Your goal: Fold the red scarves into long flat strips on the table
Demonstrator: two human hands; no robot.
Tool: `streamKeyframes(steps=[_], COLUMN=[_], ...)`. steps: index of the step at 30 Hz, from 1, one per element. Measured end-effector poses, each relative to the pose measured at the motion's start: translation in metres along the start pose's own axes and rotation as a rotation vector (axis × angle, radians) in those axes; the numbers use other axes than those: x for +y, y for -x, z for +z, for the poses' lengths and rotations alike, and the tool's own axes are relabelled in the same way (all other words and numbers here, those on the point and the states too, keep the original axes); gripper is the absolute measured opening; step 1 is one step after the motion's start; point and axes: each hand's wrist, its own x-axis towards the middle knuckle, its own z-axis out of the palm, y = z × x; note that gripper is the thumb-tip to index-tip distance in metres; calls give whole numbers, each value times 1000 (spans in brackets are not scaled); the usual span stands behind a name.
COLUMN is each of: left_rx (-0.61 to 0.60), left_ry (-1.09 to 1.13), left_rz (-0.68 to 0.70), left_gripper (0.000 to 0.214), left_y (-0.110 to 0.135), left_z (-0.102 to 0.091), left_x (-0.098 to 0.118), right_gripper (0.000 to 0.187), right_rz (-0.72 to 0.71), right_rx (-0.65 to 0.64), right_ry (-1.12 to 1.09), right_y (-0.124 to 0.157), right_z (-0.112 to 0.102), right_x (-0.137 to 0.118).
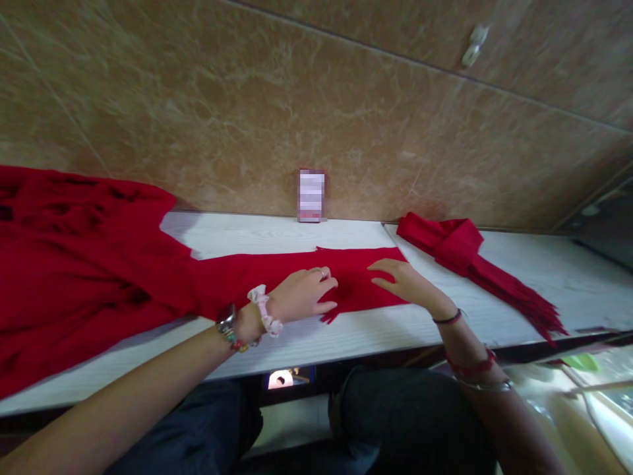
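A strip of red fringed cloth (277,267), like a scarf, lies flat along the white table. At its middle is my left hand (304,295), palm down, fingers slightly bent and apart, by a short tuft of fringe (330,317). Over the strip's right end my right hand (408,284) is spread, thumb apart from the fingers, holding nothing that I can see. On the left the strip runs into a large heap of the same red cloth (84,264). A folded red scarf (462,254) with a fringed end rests to the right of my right hand.
A phone-like object (311,196) with a blurred face leans on the brown marbled wall (198,99) behind the white table (277,338). Below the front edge a lit screen (289,378) shows near my legs (405,415). Clear plastic wrapping (568,409) lies at lower right.
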Motion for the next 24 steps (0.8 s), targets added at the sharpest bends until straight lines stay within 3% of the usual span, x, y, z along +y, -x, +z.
streamKeyframes(steps=[3, 5, 13, 18, 24], left_rx=[-9, -7, -56, -64, 14], left_ry=[-55, -86, -193, -235, -303], left_rz=[85, 117, 101, 83, 110], left_gripper=[22, 15, 14, 14, 20], left_y=[-4, -6, -11, -11, -10], left_z=[0, 5, 7, 4, 5], left_x=[18, 23, 29, 35, 29], right_gripper=[23, 25, 22, 25, 27], right_rz=[-107, -132, -262, -245, -273], right_rx=[-150, -162, 77, 114, 195], right_ry=[-28, 10, 243, 332, 394], right_y=[13, 21, 34, 35, 37], right_z=[-7, -5, 14, 15, 11], right_x=[-19, -26, -19, -16, -18])
